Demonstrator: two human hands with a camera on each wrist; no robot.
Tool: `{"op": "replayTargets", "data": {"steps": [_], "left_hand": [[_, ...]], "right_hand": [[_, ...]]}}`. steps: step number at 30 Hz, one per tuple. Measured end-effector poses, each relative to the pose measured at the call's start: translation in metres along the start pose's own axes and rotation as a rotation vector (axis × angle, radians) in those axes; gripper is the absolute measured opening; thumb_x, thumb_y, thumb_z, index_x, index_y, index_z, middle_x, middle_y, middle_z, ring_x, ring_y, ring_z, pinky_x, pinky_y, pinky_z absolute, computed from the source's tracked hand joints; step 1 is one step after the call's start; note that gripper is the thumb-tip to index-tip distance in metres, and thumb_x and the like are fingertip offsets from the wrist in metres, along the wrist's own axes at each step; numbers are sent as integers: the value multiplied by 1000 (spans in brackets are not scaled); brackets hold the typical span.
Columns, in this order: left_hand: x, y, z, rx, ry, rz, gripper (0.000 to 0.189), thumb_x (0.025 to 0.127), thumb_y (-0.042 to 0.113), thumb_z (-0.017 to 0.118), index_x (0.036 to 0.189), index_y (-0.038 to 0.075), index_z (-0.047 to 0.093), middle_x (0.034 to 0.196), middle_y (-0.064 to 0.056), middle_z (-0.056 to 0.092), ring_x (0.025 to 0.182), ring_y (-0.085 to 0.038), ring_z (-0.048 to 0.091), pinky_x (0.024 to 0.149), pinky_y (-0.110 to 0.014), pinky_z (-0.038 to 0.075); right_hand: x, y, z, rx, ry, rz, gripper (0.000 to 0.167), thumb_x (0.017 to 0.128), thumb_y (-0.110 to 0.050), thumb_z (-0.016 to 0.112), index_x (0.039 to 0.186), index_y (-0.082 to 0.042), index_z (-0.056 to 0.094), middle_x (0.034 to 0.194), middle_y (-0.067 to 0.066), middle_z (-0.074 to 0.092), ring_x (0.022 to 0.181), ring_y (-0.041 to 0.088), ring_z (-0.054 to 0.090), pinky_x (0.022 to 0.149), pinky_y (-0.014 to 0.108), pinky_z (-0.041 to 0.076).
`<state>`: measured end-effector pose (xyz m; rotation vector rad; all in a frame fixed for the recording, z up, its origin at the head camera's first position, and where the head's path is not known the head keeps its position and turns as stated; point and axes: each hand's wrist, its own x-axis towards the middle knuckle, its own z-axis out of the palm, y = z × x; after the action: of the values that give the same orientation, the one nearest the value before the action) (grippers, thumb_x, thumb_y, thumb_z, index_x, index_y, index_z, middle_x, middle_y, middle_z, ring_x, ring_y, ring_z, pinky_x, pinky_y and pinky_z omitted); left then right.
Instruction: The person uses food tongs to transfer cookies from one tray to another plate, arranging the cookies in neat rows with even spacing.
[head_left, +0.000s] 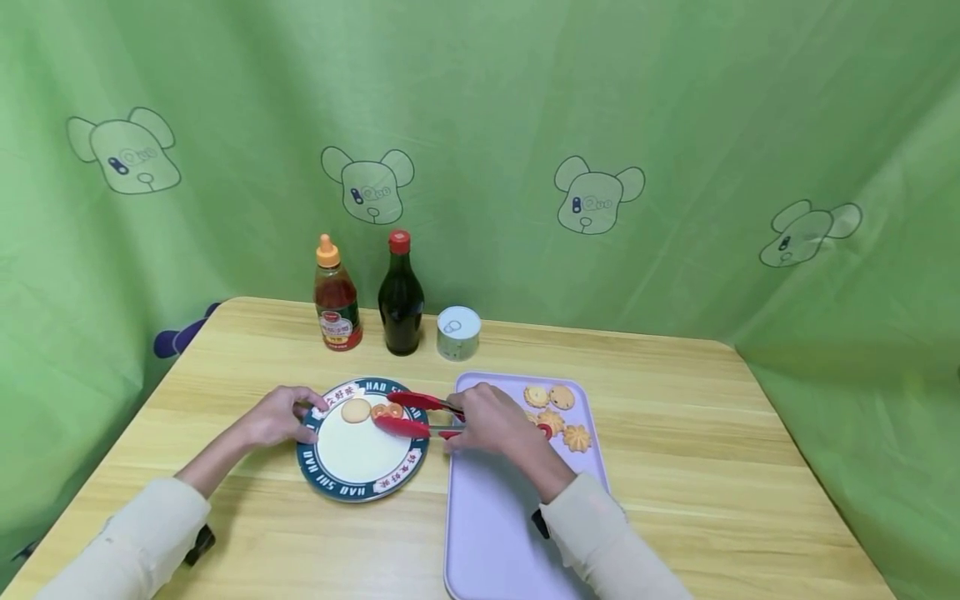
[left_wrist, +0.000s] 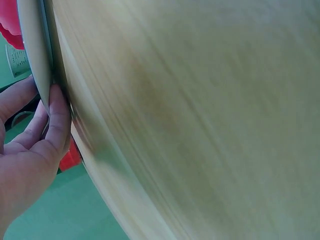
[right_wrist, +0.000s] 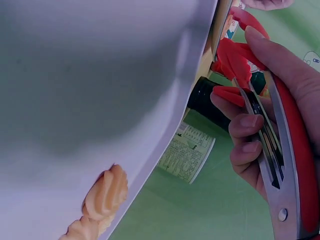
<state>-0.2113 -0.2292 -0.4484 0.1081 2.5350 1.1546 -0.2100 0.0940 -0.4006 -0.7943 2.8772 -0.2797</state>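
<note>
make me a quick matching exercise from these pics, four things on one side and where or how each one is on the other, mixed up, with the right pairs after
Things:
1. red-and-silver tongs
2. round white plate with a dark teal rim
3. dark bottle with a red cap
4. lavender rectangular tray

Places or states:
A. between the orange-capped sauce bottle and the short, pale round tin
B. bearing flower-shaped golden biscuits
C. gripped by the right hand
D. edge pinched by the left hand

Pairs: 1-C, 2-D, 3-A, 4-B

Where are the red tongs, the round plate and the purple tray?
Red tongs (head_left: 405,428): head view, on the nearer red tip.
Round plate (head_left: 362,452): head view, on its bare white middle.
Purple tray (head_left: 491,525): head view, on its bare floor.
</note>
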Motion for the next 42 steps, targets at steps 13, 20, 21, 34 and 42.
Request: {"op": "replayTargets", "data": {"steps": [13, 20, 21, 34, 42], "left_hand": [[1, 2, 1, 4, 0, 5, 45, 68, 1, 77, 110, -1, 62, 112, -20, 58, 94, -26, 54, 75, -32, 51], [0, 1, 1, 13, -5, 2, 46, 68, 2, 78, 111, -1, 62, 114, -21, 58, 95, -27, 53, 76, -33, 51], [-1, 1, 0, 15, -4, 2, 46, 68, 2, 78, 111, -1, 61, 114, -21, 57, 95, -27, 53, 76, -34, 51], [1, 1, 0, 14, -8, -11, 48, 67, 2, 78, 112, -1, 61, 115, -22, 57, 96, -28, 54, 76, -34, 52], [0, 1, 0, 11, -9, -14, 47, 67, 2, 78, 111, -1, 61, 113, -21, 58, 94, -27, 55, 74, -32, 52]], "right_hand": [[-10, -2, -7, -25, 15, 24, 54, 68, -39, 83, 110, -9, 67, 73, -3, 57, 65, 11, 47, 55, 22, 40], [-29, 16, -14, 17, 54, 41, 54, 65, -37, 85, 109, -11, 67, 86, 3, 68, 67, 13, 49, 58, 24, 42], [-31, 19, -15, 20, 63, 44, 54, 64, -37, 85, 107, -11, 67, 84, 3, 67, 66, 13, 49, 58, 25, 41], [-69, 63, -22, -5, 168, 78, 67, 61, -38, 87, 116, -7, 66, 85, 1, 67, 74, 14, 52, 68, 31, 46], [-89, 87, -26, 19, 122, 193, 76, 62, -38, 86, 124, -4, 61, 118, 16, 66, 95, 24, 62, 80, 41, 53]]}}
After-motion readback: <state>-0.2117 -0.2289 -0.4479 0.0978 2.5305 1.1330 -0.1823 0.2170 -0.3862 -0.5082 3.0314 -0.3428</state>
